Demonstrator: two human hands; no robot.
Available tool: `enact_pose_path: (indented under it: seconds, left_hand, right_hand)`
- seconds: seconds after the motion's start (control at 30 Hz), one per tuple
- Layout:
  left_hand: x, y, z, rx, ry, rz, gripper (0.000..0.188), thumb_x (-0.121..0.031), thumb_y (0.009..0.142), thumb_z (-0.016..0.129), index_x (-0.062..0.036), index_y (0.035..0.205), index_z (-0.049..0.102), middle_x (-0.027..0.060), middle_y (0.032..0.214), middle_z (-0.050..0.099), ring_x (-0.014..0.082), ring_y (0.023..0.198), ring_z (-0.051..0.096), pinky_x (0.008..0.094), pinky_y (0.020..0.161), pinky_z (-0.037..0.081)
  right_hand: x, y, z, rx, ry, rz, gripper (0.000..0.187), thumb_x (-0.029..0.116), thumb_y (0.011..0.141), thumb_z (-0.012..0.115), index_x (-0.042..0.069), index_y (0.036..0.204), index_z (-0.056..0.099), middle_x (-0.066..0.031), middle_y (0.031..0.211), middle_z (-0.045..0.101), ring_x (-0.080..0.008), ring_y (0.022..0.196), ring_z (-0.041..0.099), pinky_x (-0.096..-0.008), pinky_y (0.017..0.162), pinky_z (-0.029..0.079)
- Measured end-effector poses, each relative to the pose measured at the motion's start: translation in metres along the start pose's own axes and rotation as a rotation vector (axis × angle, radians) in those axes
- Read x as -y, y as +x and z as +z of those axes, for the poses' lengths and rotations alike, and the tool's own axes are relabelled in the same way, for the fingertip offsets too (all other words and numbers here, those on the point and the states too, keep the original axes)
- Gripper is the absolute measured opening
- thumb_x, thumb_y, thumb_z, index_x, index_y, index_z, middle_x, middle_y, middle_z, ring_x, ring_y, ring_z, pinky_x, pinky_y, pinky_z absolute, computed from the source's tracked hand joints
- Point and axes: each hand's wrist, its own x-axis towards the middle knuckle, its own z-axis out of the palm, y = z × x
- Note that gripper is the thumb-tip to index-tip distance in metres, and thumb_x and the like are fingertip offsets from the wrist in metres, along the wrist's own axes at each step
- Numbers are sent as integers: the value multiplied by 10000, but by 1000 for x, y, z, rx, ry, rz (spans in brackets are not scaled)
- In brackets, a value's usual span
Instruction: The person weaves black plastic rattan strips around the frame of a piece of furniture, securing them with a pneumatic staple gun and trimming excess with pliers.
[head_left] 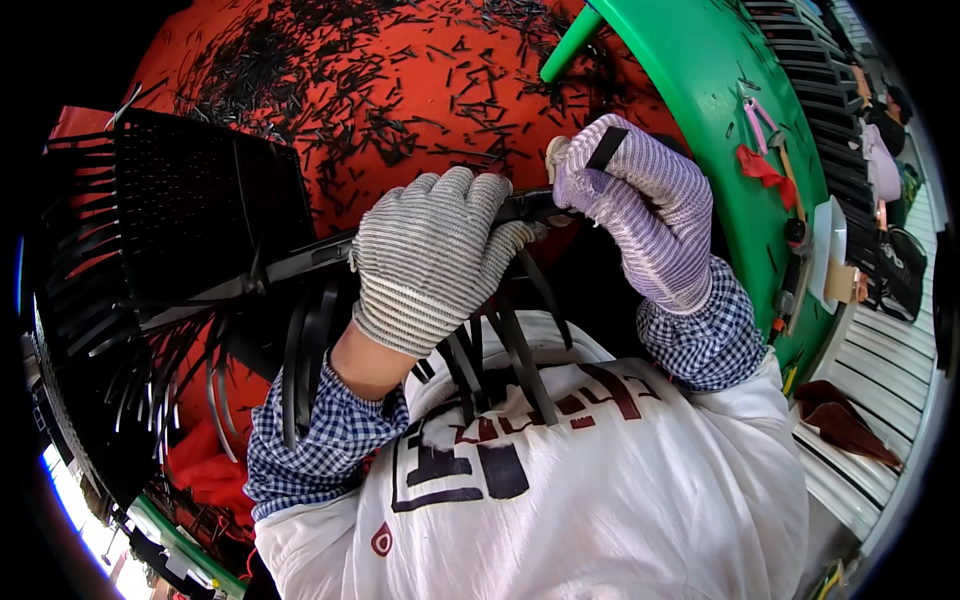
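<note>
In a grey-and-white striped glove, my left hand [430, 255] is closed over a long black bar [300, 262], its thumb toward my right hand. The bar is part of a black piece with a woven panel [210, 180] at the left and many loose strip ends fanning out. My right hand [645, 210], in a purple-and-white striped glove, is pinched at the bar's right end. A short length of flat black strip [606, 148] shows across its fingers. Several black strips [525, 365] hang from the bar over my white apron. The pinched fingertips are partly hidden.
Black strip clippings are scattered over the red surface [420, 100] ahead. A green table [690, 70] curves along the right, bearing pink-handled pliers [757, 120], a red cloth [766, 175] and a white container [828, 250]. A brown cloth [845, 425] lies on white slats [880, 370].
</note>
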Motion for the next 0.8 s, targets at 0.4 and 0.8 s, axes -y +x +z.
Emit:
enact_pose_path:
  seconds: [0.4,0.8]
  left_hand:
    - [3,2,-11,-60,-286,-107,319,-162,743,845,-57,998,685,109,888,668,293,762,694,349,690,566]
    - [-2,3,-10,-42,-283,-127,295,-142,754,845,-51,979,676,104,866,641,278,732,683,354,666,554]
  right_hand:
    - [23,38,-7,364,-563,-300,165,80,785,814,6,813,669,-91,726,603,-264,668,600,-348,615,481]
    - [-46,78,-14,366,-658,332,323,336,949,691,24,884,746,-88,708,695,-176,681,685,-328,654,536]
